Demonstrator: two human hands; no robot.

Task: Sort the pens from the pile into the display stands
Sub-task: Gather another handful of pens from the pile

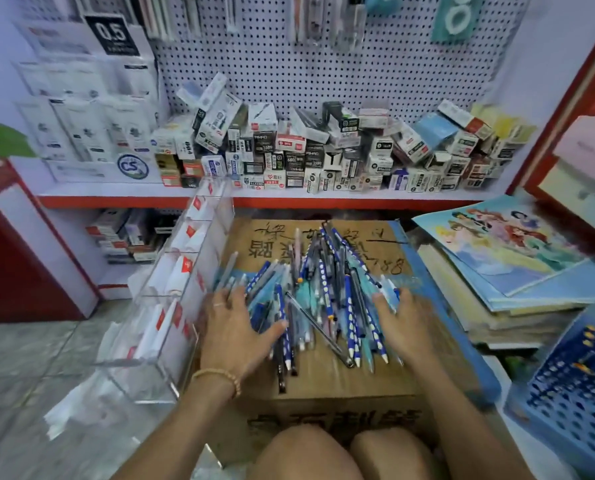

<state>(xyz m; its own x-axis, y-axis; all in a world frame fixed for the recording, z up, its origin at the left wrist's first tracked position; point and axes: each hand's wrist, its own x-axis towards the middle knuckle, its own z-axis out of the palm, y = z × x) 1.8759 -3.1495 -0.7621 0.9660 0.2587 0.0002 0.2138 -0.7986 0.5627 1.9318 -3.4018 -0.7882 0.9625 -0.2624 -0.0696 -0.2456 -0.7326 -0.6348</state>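
Clear acrylic display stand [171,292]: tilted beside the cardboard box [323,382], compartments within reach for filling.
Left hand [233,327]: fingers spread flat on the pens' left edge, holding none.
Pile of pens [323,299]: loose atop the box, unsorted.
Right hand [403,327]: spread flat, hemming the right edge, probably corralling strays.

Left hand [235,329] covered the near-left part of the pen pile [323,299]; pens beneath it not visible. Right hand [405,327] motion-blurred, finger outlines indistinct. Labels on the small boxes [323,157] along the shelf too small to read. Hanging packets [323,19] on the pegboard cut off by the top edge. Blue basket [576,386] cropped at the right edge. Clear display stand [171,306]: compartment contents blurred.
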